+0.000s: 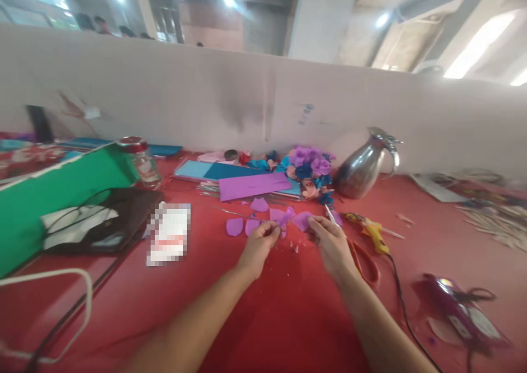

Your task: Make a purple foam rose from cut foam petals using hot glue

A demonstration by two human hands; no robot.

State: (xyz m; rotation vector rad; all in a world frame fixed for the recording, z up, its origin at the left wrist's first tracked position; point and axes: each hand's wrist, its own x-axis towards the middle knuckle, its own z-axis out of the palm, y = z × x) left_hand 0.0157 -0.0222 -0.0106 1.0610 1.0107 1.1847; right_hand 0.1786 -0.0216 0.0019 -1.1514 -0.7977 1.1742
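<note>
left hand (260,246): centre of the red table (284,307), fingertips pinched nearly closed on a rolled purple piece (285,217) at a thin stem (234,212) that runs off to the left. right hand (330,244): just right of it, thumb and fingers closed on the edge of a purple petal (302,221), which is apart from the rolled piece. loose petals (234,227): several, purple, flat on the table, beside and beyond the left hand. purple strip (254,186): one, far side of the hands, lying over blue sheets (234,171). paper flowers (310,164): a heap in purple, blue and pink, far, right of the strip. metal jug (364,164): one, upright but leaning in view, right of the flowers. scissors (364,260): orange-handled, partly hidden by the right hand and forearm. glue gun (374,236): yellow, right of the scissors, black cord running near. maroon device (465,312): near right, blurred. glass jar (144,163): red-lidded, far left, beside a green panel (61,203). dark case (111,219): left, cable and white paper on top.
</note>
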